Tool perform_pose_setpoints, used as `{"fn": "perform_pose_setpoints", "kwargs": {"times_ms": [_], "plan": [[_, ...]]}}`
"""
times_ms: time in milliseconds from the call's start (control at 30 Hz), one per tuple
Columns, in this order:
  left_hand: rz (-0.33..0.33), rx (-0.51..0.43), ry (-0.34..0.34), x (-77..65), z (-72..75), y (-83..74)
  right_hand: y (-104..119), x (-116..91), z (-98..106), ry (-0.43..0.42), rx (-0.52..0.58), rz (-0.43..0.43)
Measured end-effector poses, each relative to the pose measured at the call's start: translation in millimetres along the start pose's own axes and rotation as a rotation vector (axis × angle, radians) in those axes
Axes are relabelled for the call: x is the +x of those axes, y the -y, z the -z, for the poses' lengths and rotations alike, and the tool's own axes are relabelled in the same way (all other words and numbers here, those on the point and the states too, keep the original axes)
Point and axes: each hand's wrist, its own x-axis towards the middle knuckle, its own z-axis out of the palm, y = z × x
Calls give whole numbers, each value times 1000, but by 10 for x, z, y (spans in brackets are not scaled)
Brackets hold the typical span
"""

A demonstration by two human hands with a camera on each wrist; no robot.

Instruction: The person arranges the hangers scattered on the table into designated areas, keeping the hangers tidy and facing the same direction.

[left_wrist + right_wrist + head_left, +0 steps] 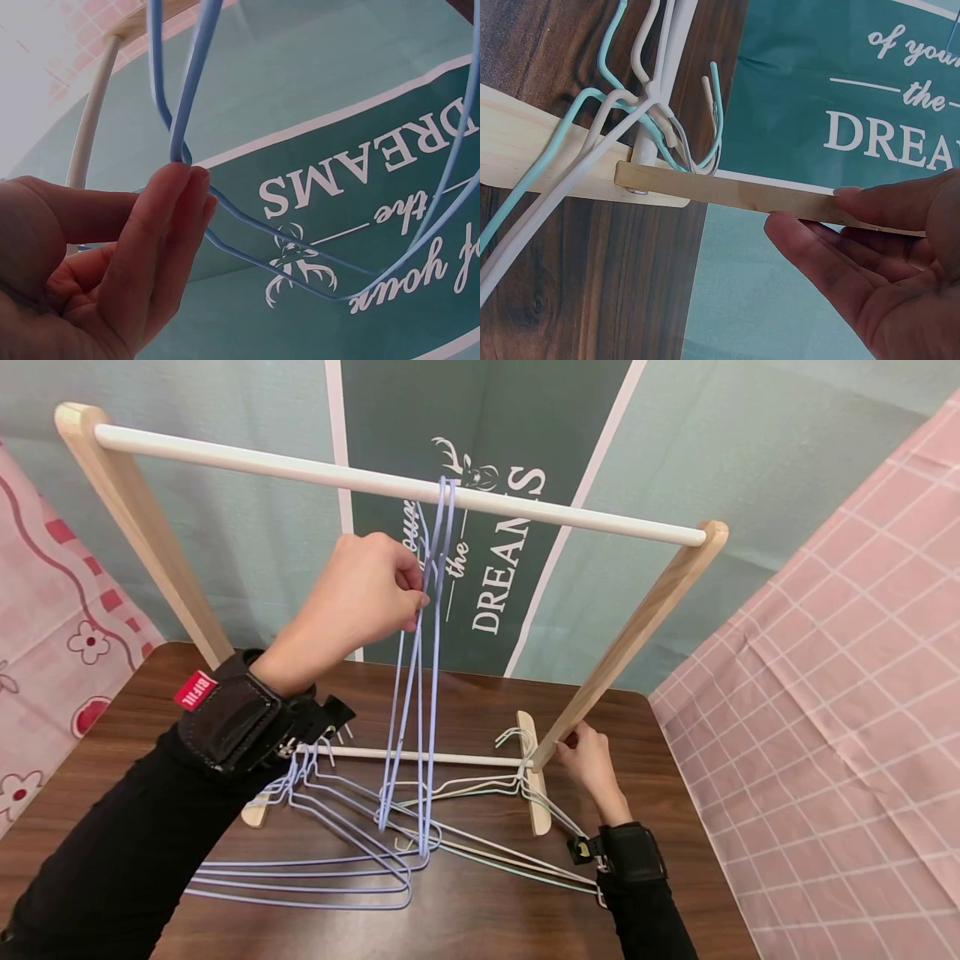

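Note:
My left hand [367, 581] is raised below the white top rail [300, 469] of a clothes rack. Thumb and fingertips pinch the wire of a blue-purple clothes hanger [195, 79]. Beside that wire, other blue-purple wires hang close together, with hooks over the rail. Low at the right, my right hand [588, 764] grips the rack's wooden post [742, 193] between thumb and fingers. Close to this hand, white, beige and mint-green hangers [547, 154] lean against the rack's foot, their hooks by the lower bar [472, 760].
Several more blue-purple hangers [345, 907] lie on the dark wooden table [487, 910] at front left, partly under my left forearm. The rack's left post [153, 539] stands behind that arm. A green printed cloth [390, 410] hangs behind, with a pink checked cloth [847, 693] at the right.

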Motion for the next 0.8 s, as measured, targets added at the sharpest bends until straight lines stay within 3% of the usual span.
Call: {"fn": "perform_pose_setpoints", "kwargs": {"times_ms": [800], "plan": [[21,-30,16,18,-45,50,-2,5,1,2,3,-14]]}}
